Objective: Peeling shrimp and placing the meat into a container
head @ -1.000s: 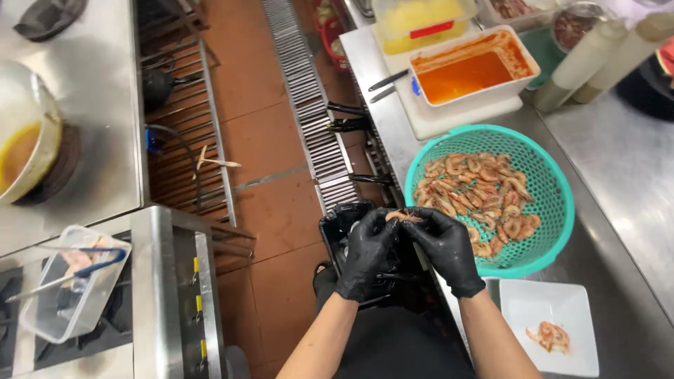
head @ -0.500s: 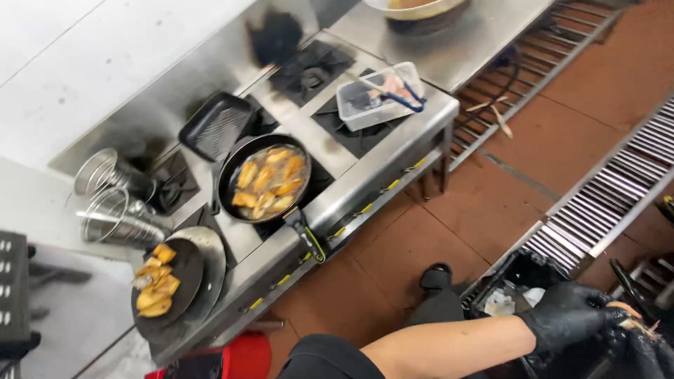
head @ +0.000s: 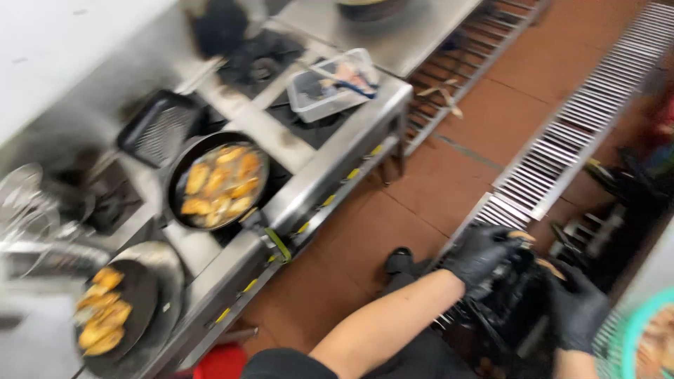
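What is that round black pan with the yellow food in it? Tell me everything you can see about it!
The frying pan is round, dark and looks like metal, a bit blurred here. It sits flat on the steel stove, over a burner near the front edge. Inside lie about eight golden-yellow pieces of food, side by side in one layer. Its dark handle sticks out past the stove's edge, with a green band on it. No hand touches the pan; both gloved hands are off to the right.

floor: red-brown tiles (head: 393, 231) | drain: metal grate (head: 562, 147) | left: steel stove counter (head: 330, 175) | wall: white (head: 49, 49)
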